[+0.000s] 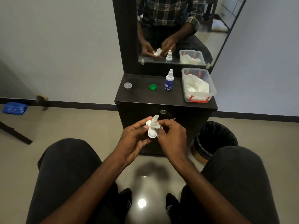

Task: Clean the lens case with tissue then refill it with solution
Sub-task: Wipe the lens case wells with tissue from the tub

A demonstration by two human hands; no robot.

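Observation:
I hold a white lens case [151, 134] in front of the dark cabinet, above my knees. My left hand [134, 139] grips the case from the left and below. My right hand [171, 135] pinches a twisted white tissue [154, 122] that pokes into the case's upper well and sticks up above it. On the cabinet top stand the solution bottle [169, 80] with a white nozzle, a green cap [152, 86] and a clear cap [127, 85], both lying loose.
A clear plastic box [210, 89] with red latches holds tissues at the right of the dark cabinet top [142, 97]. A mirror [176, 29] rises behind it. A black lined bin [215, 139] stands on the floor at the right. A blue bag [14, 108] lies far left.

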